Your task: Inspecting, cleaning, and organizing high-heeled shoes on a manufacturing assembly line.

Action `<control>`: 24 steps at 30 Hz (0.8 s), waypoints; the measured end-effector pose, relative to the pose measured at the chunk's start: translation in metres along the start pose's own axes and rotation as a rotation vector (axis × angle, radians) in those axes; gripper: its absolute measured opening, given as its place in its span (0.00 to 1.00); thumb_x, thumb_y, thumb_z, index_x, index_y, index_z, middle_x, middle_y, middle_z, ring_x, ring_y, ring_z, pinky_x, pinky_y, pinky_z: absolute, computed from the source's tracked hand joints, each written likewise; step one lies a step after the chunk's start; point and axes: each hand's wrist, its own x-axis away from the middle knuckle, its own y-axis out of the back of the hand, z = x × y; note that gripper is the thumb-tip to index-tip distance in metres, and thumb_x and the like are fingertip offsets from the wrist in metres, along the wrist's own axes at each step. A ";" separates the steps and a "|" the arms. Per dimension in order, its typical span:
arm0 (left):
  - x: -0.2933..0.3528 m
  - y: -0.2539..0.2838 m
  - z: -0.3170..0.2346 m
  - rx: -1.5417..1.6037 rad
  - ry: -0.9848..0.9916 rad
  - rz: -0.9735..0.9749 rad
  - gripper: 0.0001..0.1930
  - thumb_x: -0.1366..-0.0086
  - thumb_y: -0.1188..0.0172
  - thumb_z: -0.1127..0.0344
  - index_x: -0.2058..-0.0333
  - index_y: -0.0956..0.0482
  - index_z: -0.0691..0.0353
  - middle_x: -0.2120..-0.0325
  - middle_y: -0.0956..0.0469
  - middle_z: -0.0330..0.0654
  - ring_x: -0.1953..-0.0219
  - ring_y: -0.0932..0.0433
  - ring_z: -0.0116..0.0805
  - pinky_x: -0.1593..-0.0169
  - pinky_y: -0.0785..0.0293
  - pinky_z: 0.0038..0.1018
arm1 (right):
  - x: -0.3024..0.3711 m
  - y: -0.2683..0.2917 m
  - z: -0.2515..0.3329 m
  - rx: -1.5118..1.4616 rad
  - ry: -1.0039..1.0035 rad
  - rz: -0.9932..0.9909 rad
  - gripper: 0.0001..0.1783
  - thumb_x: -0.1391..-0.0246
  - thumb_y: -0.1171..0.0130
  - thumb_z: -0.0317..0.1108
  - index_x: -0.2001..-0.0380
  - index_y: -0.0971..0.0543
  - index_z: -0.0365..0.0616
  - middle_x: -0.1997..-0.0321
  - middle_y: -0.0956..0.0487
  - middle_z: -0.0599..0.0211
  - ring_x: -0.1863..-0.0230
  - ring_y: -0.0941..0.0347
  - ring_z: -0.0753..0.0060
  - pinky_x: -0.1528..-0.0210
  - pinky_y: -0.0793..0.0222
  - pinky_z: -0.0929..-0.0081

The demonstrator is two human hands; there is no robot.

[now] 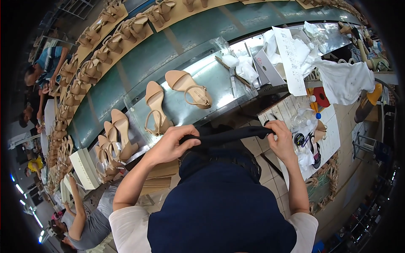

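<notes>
A strip of black cloth [232, 134] is stretched level in front of my body, just above my dark blue apron. My left hand [177, 142] is closed on its left end, thumb against fingers. At the other end, my right hand [279, 140] pinches the cloth. Beyond my hands, two beige heeled sandals lie on the shiny bench: one sandal [182, 81] on its side farther right, the other sandal [155, 99] nearer my left hand. Neither hand touches them. What the cloth belongs to cannot be made out.
More beige sandals [122, 130] stand at the left, by a pale box [84, 168]. A green conveyor [173, 46] carries rows of shoes on its far side. White cloths [346, 80] and papers lie right; a white side table [331, 139] holds bottles. Co-workers are at left.
</notes>
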 end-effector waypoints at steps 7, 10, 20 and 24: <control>0.008 0.010 0.034 0.108 0.304 -0.088 0.11 0.35 0.49 0.65 0.70 0.30 0.69 0.82 0.31 0.39 0.77 0.36 0.23 0.72 0.38 0.23 | 0.009 0.001 -0.012 -0.534 -0.533 0.342 0.09 0.45 0.52 0.25 0.62 0.25 0.36 0.73 0.26 0.69 0.72 0.34 0.85 0.70 0.37 0.81; 0.010 0.008 0.046 0.351 0.438 -0.023 0.12 0.36 0.46 0.63 0.69 0.30 0.67 0.80 0.30 0.34 0.75 0.36 0.19 0.71 0.39 0.19 | 0.007 -0.004 -0.009 -0.889 -0.601 0.247 0.12 0.45 0.50 0.26 0.58 0.26 0.37 0.72 0.27 0.72 0.71 0.33 0.85 0.68 0.37 0.84; 0.005 -0.017 0.045 -0.153 0.324 -0.105 0.20 0.51 0.38 0.73 0.59 0.35 0.62 0.72 0.24 0.50 0.72 0.25 0.44 0.67 0.31 0.32 | 0.020 -0.008 -0.024 -0.599 -0.481 0.282 0.13 0.57 0.36 0.27 0.66 0.24 0.36 0.73 0.24 0.70 0.70 0.30 0.80 0.65 0.35 0.83; 0.000 -0.032 0.051 -0.147 0.204 -0.182 0.18 0.51 0.39 0.74 0.61 0.32 0.64 0.70 0.23 0.50 0.71 0.24 0.46 0.68 0.31 0.32 | 0.022 -0.001 -0.016 -1.007 -0.406 0.115 0.05 0.53 0.40 0.25 0.74 0.26 0.37 0.69 0.30 0.72 0.69 0.36 0.84 0.65 0.41 0.86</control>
